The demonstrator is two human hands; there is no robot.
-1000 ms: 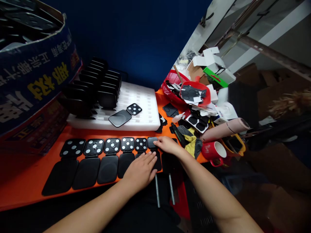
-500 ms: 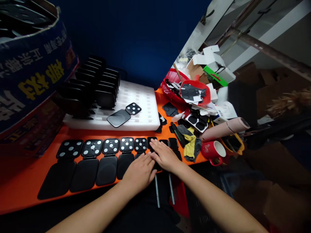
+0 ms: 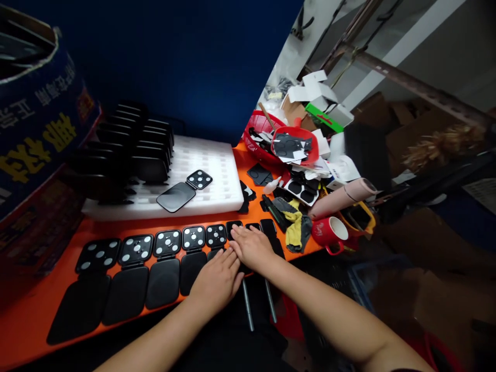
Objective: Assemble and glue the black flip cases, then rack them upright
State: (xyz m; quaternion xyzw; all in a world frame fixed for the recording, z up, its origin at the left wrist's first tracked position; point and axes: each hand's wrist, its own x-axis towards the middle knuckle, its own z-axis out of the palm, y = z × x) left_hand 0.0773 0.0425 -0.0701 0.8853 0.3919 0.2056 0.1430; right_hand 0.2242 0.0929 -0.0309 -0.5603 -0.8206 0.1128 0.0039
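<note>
A row of hinged black folding pads lies opened flat along the orange table (image 3: 127, 227). Each has a small upper plate, several with light round dots (image 3: 194, 237), and a larger plain black lower panel (image 3: 163, 283). My left hand (image 3: 217, 277) rests flat on a lower panel near the row's right part, fingers stretched out. Beside it, my right hand (image 3: 252, 248) lies palm down over the pads to the right, its fingertips near a plain upper plate (image 3: 234, 227). Neither hand grips anything; the panels beneath them are partly hidden.
A white foam tray (image 3: 217, 155) holds upright black pads and one opened dotted pad (image 3: 177, 197). At left stands a blue carton (image 3: 34, 113). To the right are a red basket (image 3: 251, 124), a yellow-grey glove (image 3: 296, 227), a red mug (image 3: 325, 232) and a pink bottle (image 3: 344, 198).
The view has shifted, so the table's contents sit a little further left. My right hand has changed little on the pads, and my left hand stays flat beside it.
</note>
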